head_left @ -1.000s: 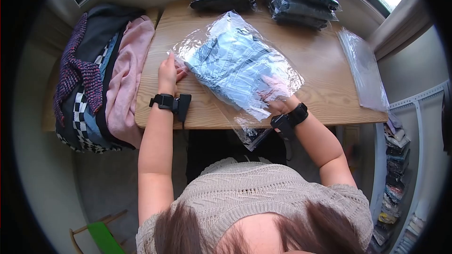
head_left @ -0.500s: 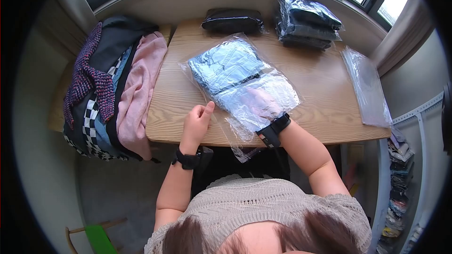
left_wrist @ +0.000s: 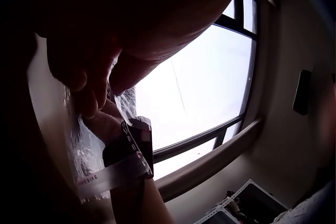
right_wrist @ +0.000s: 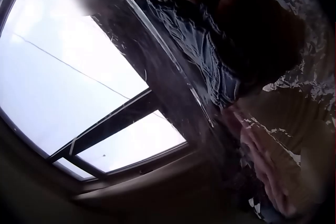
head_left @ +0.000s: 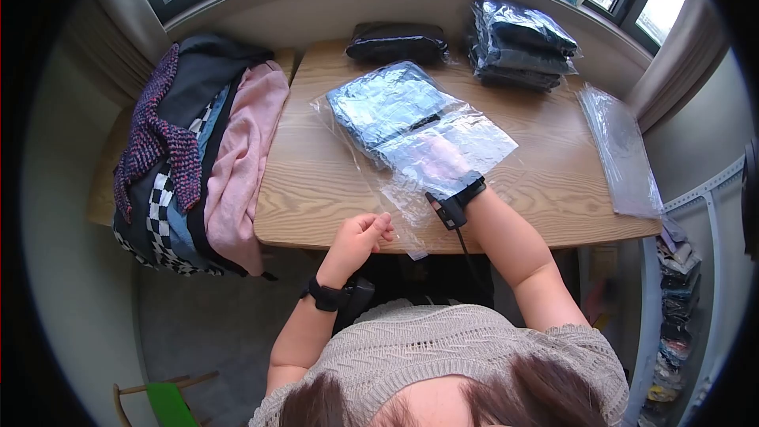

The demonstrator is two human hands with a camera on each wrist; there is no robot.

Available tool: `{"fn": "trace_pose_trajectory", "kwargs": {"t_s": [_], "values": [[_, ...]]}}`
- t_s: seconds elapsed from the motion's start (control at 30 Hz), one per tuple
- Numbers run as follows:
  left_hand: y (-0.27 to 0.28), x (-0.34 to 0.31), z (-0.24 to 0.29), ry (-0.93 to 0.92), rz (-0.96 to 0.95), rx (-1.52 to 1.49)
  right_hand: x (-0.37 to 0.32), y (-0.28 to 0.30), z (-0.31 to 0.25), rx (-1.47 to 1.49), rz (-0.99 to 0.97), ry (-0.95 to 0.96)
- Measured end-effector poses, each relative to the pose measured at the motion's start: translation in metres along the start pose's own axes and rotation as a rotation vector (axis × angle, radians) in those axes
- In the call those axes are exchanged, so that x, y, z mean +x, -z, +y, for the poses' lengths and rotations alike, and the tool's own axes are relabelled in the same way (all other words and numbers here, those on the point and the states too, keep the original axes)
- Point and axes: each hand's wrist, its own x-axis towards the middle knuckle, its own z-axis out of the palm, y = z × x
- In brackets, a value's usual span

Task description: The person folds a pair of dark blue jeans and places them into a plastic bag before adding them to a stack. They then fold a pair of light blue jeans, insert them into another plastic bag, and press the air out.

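Observation:
A folded light blue denim garment (head_left: 386,104) lies inside a clear plastic bag (head_left: 484,138) on the table. My right hand (head_left: 437,160) is inside the bag, seen through the film, with its fingers extended toward the garment's near edge. The right wrist view shows the dark-looking denim (right_wrist: 202,50) close by that hand. At the bag's open end, near the table's front edge, my left hand (head_left: 360,243) pinches the film edge between thumb and curled fingers. A printed strip of the bag (left_wrist: 113,174) shows in the left wrist view.
Clothes, including a pink garment (head_left: 251,130), are heaped at the left. A dark bagged bundle (head_left: 398,43) and a stack of bagged garments (head_left: 523,43) stand at the back. Flat clear bags (head_left: 622,150) lie on the right of the wooden table (head_left: 304,182).
My left hand has moved from the bag's left side toward me and right, to its open end. The garment now sits farther up in the bag, with my right hand still inside.

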Motion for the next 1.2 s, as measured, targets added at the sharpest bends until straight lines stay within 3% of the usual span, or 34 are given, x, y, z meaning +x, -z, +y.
{"fn": "trace_pose_trajectory", "kwargs": {"t_s": [0.07,0.1,0.13,0.2,0.27,0.33,0.37,0.4,0.47,0.53,0.6,0.67,0.73,0.77,0.8,0.83,0.9,0.93,1.0,1.03,1.1,1.2], "values": [[-0.007,-0.006,-0.003,-0.067,-0.031,0.026,-0.005,0.01,-0.003,-1.784,-0.261,0.526],[-0.007,-0.006,-0.005,-0.066,-0.032,0.025,-0.016,-0.005,-0.009,-2.039,-0.227,0.393],[-0.007,-0.005,-0.008,-0.086,-0.034,-0.011,-0.018,-0.003,-0.008,-2.038,-0.226,0.39],[-0.004,-0.006,-0.011,-0.105,-0.04,-0.046,-0.022,0.005,-0.007,-1.539,-0.199,0.738],[0.007,-0.012,-0.013,-0.051,-0.02,-0.11,0.008,0.038,0.01,-1.223,-0.259,0.885],[0.012,-0.012,-0.005,-0.058,-0.01,-0.121,-0.028,-0.005,0.003,0.035,-0.332,0.185],[0.016,-0.018,-0.001,-0.025,0.02,-0.128,-0.034,0.005,0.005,0.014,-0.26,0.072],[0.021,-0.022,0.0,0.005,0.049,-0.134,-0.026,0.031,0.012,0.148,-0.505,-0.089],[0.041,-0.033,-0.01,0.015,0.081,-0.139,-0.118,-0.02,-0.004,-0.578,-0.279,-0.036],[0.063,-0.046,-0.023,0.027,0.074,-0.099,-0.163,-0.017,-0.029,-1.066,-0.663,-0.099],[0.089,-0.063,-0.022,0.088,-0.007,0.101,-0.196,-0.022,-0.069,-1.204,-0.963,-0.262],[0.105,-0.073,-0.02,0.016,0.124,0.19,-0.201,0.001,-0.096,-1.068,-0.935,-0.186],[0.117,-0.067,-0.028,-0.237,0.361,0.286,-0.199,0.024,-0.116,-0.916,-0.63,-0.035],[0.116,-0.063,-0.021,-0.231,0.357,0.289,-0.191,0.035,-0.125,-0.833,-0.517,0.057],[0.112,-0.058,-0.009,-0.466,0.391,0.592,-0.181,0.043,-0.13,-0.75,-0.405,0.15],[0.108,-0.052,-0.001,-0.706,0.417,0.896,-0.172,0.041,-0.132,-0.926,-0.311,0.287],[0.1,-0.038,0.003,-0.763,0.38,0.993,-0.156,0.036,-0.132,-1.41,-0.164,0.455],[0.096,-0.034,0.006,-0.819,0.34,1.089,-0.15,0.032,-0.126,-1.408,-0.164,0.459],[0.088,-0.026,0.013,-0.853,0.268,1.179,-0.138,0.022,-0.109,-2.017,-0.319,0.964],[0.086,-0.023,0.015,-0.88,0.189,1.262,-0.137,0.018,-0.102,-2.018,-0.309,0.966],[0.088,-0.013,0.011,-0.901,0.099,1.261,-0.136,0.014,-0.093,-2.211,-0.555,0.782],[0.091,-0.005,-0.002,-0.885,-0.011,1.235,-0.127,0.028,-0.088,-2.306,-0.705,0.663]]}}
